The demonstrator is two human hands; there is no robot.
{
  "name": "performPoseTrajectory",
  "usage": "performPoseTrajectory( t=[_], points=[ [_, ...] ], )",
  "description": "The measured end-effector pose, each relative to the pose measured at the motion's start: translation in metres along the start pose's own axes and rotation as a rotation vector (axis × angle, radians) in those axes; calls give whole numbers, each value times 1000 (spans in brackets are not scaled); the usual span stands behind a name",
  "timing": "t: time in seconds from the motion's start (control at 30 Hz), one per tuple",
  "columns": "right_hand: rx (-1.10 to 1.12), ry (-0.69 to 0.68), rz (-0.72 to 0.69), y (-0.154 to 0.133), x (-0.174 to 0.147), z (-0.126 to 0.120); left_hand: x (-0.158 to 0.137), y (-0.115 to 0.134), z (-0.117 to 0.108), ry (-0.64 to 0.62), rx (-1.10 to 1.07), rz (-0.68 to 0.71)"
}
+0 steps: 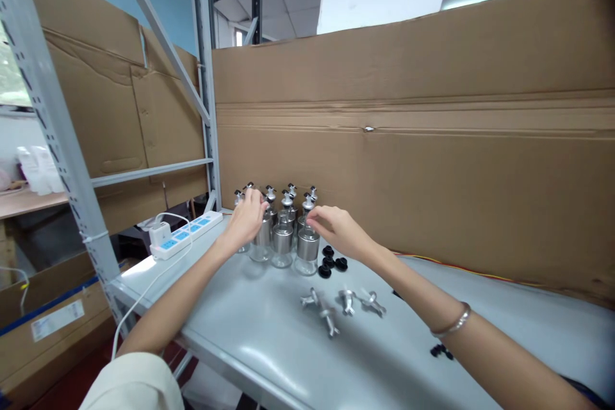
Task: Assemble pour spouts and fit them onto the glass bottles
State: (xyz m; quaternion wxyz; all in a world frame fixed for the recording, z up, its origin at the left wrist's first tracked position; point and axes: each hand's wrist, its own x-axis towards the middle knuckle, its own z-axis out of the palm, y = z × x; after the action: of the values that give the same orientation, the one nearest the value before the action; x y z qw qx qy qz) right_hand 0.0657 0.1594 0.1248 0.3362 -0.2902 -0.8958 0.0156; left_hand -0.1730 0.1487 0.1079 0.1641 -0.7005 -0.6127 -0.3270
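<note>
Clear glass bottles with silver bands [282,240], clustered on pale grey worktop [240,314]. Left hand [247,216]: fingers bunched at bottle tops, grip indiscernible. Right hand [342,229]: fingers curled beside bottles, grip likewise unclear. Round black caps [341,264]: just beside bottles.

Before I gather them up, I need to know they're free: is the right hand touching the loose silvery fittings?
Apart: the head view shows grey tabletop between the right hand and the silvery fittings.
</note>
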Motion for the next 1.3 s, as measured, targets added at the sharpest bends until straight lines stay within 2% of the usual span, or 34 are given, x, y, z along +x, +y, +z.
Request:
performPoseTrajectory(
  t=[0.1,0.23,0.5,0.67,0.83,0.97,1.07,1.17,1.3],
  points=[
    [-31,-9,-19,1,0,3,-7,-13,17,-49,-74,6],
    [-44,-28,-32,0,-1,5,-12,-23,31,-31,-156,12],
    [-36,-54,-46,-5,-2,6,-2,-27,43,-36,-70,25],
    [-73,-85,-87,-4,-6,7,9,-18,44,-94,73,54],
    [-82,-150,-124,1,-14,9,13,-9,29,-101,189,59],
    [-95,-161,-134,2,-16,15,36,-5,9,-8,331,-20],
    [-120,-182,-141,0,-15,19,66,-8,3,-14,377,-108],
    [-145,-222,-152,-4,-15,20,93,-16,8,-101,394,-148],
    [-179,-261,-143,-7,-18,17,114,-30,23,-297,398,-172]
  ],
)
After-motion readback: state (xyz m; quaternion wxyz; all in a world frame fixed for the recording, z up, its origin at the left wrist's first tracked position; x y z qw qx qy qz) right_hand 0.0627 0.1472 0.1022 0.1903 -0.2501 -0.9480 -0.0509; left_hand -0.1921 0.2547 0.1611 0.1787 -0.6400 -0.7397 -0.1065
